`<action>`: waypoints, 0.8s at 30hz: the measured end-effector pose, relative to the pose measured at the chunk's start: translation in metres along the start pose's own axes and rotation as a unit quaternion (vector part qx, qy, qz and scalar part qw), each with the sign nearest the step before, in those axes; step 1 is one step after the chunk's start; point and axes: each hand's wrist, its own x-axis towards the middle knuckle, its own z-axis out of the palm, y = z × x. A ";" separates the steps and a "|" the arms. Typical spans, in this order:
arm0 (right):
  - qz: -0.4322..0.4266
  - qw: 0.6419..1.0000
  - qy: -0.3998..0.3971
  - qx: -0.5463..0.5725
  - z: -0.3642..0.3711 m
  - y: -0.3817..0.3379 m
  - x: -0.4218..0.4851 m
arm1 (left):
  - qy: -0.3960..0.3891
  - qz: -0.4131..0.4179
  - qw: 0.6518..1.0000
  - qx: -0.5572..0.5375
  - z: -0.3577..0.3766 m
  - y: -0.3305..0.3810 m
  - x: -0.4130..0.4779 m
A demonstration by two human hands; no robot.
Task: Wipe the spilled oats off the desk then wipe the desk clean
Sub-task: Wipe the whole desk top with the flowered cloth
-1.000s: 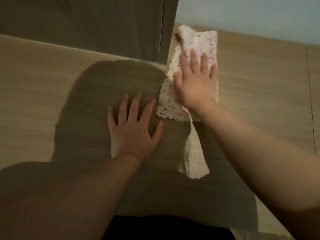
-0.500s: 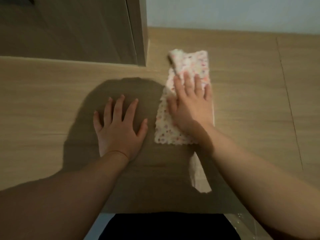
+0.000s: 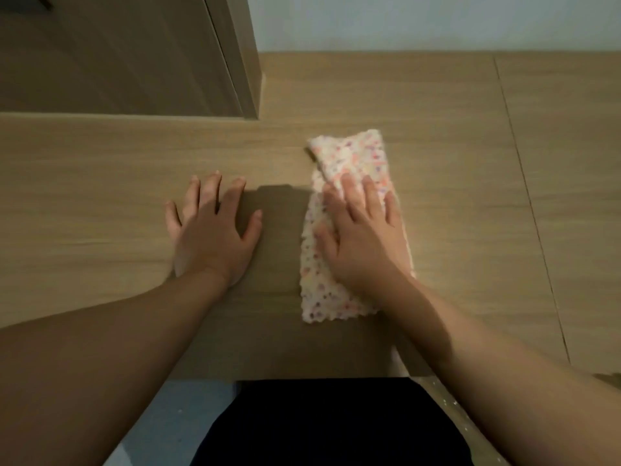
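Head view: a folded, pastel-speckled white cloth (image 3: 353, 156) lies on the light wooden desk (image 3: 100, 196). The right hand (image 3: 363, 247) presses flat on it, fingers straight and spread, likely for wiping pressure. Left of the cloth, the left hand (image 3: 211, 237) rests splayed, probably bracing.

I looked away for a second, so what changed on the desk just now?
The right hand, pressing flat on the floral cloth, drew it toward the person, away from the back wall. Nothing was gripped or let go. The left hand stayed flat on the desk beside it.
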 end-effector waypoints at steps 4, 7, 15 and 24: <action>-0.100 0.994 -0.028 -0.017 0.000 0.011 -0.020 | 0.002 -0.004 1.000 0.026 0.001 0.002 -0.002; 0.049 0.998 -0.004 -0.035 -0.007 0.073 -0.023 | -0.020 -0.020 0.999 0.034 -0.001 0.007 -0.002; 0.061 0.998 -0.011 0.014 -0.005 0.066 -0.059 | -0.042 -0.143 0.989 -0.010 0.012 0.089 -0.036; 0.080 0.996 -0.007 -0.027 -0.014 0.136 -0.082 | -0.047 -0.110 0.993 0.002 0.021 0.116 -0.083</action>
